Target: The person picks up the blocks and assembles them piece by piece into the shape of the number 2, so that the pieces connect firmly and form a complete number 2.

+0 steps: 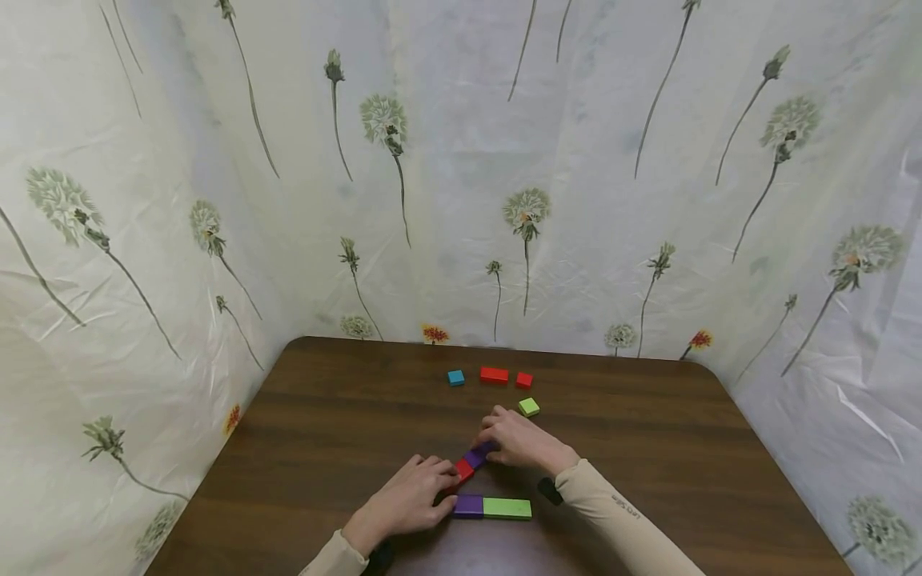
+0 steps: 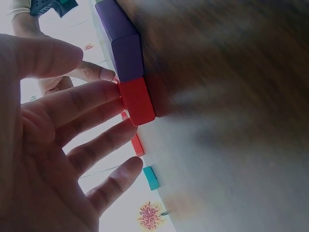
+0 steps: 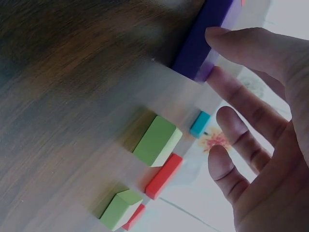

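My right hand pinches a purple block between thumb and index finger, the other fingers loosely bent. In the head view this block lies slantwise, its near end against a small red block. My left hand has its fingers extended, fingertips right at that red block. The left thumb lies beside the left end of a short row, a second purple block end to end with a long light-green block. Part of the red block is hidden by the left fingers.
Farther back on the brown wooden table lie a blue block, a long red block, a small red block and a light-green block. The right wrist view shows another green block. A dandelion-print curtain surrounds the table.
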Action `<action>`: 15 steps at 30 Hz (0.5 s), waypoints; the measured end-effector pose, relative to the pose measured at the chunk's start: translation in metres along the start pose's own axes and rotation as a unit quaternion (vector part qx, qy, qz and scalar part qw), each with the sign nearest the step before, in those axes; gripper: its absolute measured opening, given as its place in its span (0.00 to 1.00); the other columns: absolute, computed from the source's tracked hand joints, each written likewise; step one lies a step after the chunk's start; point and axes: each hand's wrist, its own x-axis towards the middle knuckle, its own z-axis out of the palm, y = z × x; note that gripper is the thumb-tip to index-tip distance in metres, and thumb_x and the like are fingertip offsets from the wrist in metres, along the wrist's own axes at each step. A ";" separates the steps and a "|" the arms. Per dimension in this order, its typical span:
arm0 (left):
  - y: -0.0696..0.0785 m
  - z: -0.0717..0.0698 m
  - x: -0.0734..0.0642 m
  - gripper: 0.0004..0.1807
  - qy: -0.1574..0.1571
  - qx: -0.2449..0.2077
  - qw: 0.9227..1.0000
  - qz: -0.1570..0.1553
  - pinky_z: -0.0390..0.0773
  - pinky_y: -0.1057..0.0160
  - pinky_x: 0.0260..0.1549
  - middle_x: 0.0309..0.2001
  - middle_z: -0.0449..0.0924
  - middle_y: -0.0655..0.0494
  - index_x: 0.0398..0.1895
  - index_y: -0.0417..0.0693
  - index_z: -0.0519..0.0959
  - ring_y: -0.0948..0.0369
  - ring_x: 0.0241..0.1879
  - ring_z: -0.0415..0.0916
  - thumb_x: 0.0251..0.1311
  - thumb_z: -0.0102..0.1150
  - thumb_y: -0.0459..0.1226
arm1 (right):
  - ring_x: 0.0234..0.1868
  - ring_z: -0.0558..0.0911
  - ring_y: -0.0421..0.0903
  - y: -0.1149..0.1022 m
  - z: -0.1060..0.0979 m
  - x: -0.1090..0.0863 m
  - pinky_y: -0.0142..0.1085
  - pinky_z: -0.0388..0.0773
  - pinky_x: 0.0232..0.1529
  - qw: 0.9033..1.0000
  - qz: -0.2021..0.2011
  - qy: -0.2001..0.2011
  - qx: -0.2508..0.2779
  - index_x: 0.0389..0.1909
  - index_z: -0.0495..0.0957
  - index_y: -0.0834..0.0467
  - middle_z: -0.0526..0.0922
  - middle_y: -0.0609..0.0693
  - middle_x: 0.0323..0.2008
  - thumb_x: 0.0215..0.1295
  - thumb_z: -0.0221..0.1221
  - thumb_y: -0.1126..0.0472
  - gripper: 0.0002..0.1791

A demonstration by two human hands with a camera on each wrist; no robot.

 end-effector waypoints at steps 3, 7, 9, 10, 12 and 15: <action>0.000 0.000 0.000 0.21 0.003 0.002 1.000 0.001 0.70 0.57 0.50 0.54 0.78 0.63 0.55 0.55 0.81 0.62 0.55 0.72 0.69 0.46 0.52 | 0.42 0.71 0.41 0.000 0.001 0.000 0.37 0.72 0.43 1.000 0.004 -0.005 0.000 0.44 0.85 0.42 0.83 0.41 0.43 0.55 0.69 0.55 0.14; 0.000 0.000 0.000 0.21 0.005 0.004 1.000 0.001 0.70 0.57 0.50 0.53 0.78 0.63 0.54 0.55 0.81 0.63 0.55 0.72 0.69 0.47 0.52 | 0.42 0.71 0.41 0.000 0.001 0.000 0.36 0.71 0.43 1.000 0.007 -0.008 0.001 0.45 0.85 0.41 0.83 0.41 0.43 0.56 0.69 0.55 0.14; 0.000 -0.001 0.000 0.21 0.005 0.004 1.000 0.002 0.70 0.57 0.50 0.53 0.78 0.63 0.54 0.55 0.81 0.63 0.55 0.72 0.69 0.47 0.51 | 0.42 0.71 0.41 0.000 0.001 0.000 0.36 0.71 0.43 1.000 0.007 -0.007 0.000 0.44 0.85 0.41 0.83 0.41 0.43 0.55 0.69 0.55 0.14; 0.000 -0.001 0.000 0.21 0.004 0.005 1.000 0.002 0.70 0.57 0.50 0.53 0.78 0.63 0.54 0.55 0.81 0.63 0.55 0.72 0.69 0.47 0.51 | 0.42 0.71 0.41 0.000 0.001 0.000 0.36 0.71 0.43 1.000 0.006 -0.007 0.000 0.44 0.85 0.41 0.83 0.41 0.43 0.55 0.69 0.55 0.14; 0.000 -0.001 0.000 0.20 0.003 0.005 1.000 0.002 0.70 0.57 0.50 0.53 0.78 0.63 0.55 0.55 0.81 0.62 0.55 0.72 0.69 0.47 0.51 | 0.42 0.71 0.42 0.001 0.001 0.001 0.37 0.72 0.43 1.000 0.005 -0.004 -0.001 0.44 0.85 0.42 0.83 0.41 0.42 0.55 0.69 0.55 0.14; 0.000 -0.001 0.001 0.20 0.003 0.008 1.000 0.003 0.70 0.58 0.49 0.53 0.78 0.63 0.54 0.56 0.82 0.63 0.54 0.72 0.69 0.47 0.51 | 0.43 0.72 0.43 0.001 0.002 0.000 0.37 0.73 0.44 1.000 0.001 0.004 -0.004 0.45 0.85 0.45 0.82 0.42 0.42 0.54 0.68 0.56 0.15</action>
